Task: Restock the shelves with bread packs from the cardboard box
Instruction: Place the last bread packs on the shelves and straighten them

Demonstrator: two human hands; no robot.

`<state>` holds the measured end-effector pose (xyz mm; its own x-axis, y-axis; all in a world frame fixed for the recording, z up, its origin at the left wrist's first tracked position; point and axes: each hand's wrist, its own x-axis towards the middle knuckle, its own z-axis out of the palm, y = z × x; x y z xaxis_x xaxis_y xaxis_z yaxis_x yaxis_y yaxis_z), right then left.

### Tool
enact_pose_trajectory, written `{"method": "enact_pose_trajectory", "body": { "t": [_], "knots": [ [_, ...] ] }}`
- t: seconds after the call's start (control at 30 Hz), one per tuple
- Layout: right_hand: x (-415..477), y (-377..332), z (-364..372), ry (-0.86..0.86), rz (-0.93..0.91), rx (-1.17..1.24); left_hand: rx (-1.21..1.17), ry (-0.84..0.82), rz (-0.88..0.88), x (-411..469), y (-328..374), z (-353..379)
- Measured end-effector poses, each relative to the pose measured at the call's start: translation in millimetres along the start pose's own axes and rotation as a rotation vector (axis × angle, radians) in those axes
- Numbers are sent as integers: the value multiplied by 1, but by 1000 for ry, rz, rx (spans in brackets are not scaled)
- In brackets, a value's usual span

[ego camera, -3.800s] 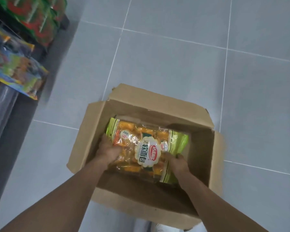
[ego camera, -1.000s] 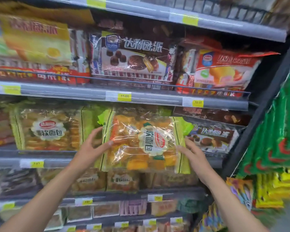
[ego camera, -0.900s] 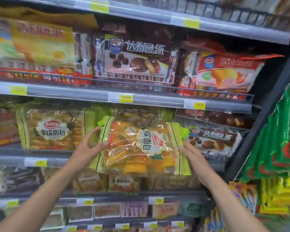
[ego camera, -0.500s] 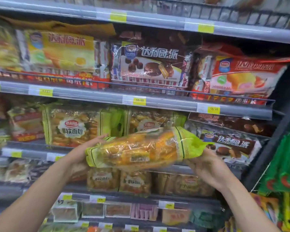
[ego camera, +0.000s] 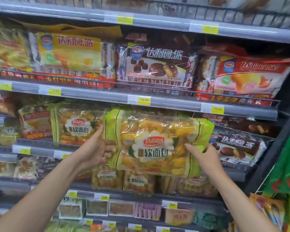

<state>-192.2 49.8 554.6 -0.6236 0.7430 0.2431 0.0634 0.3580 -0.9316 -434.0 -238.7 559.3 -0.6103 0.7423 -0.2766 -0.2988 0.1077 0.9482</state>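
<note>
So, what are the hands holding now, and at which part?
Both hold one bread pack: the left hand grips its left end, the right hand its lower right end.

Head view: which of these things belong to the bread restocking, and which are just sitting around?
Job: bread pack, gripped by left hand and right hand; bread shelf; matching pack already shelved.
Just there: chocolate pie pack; yellow pie pack; price tag; green bags at right.

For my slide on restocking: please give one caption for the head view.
Left hand and right hand hold a bread pack, label outward, before the shelf.
</note>
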Motion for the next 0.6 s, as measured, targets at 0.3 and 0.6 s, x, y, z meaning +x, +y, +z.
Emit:
{"method": "enact_pose_trajectory", "body": {
  "t": [0.3, 0.6],
  "knots": [
    [-3, 24, 12, 31, 103, 124, 698, 191, 268, -10, -5, 24],
    [-9, 44, 5, -173, 231, 202, 358, 207, 135, 5, -51, 37]
  ]
}}
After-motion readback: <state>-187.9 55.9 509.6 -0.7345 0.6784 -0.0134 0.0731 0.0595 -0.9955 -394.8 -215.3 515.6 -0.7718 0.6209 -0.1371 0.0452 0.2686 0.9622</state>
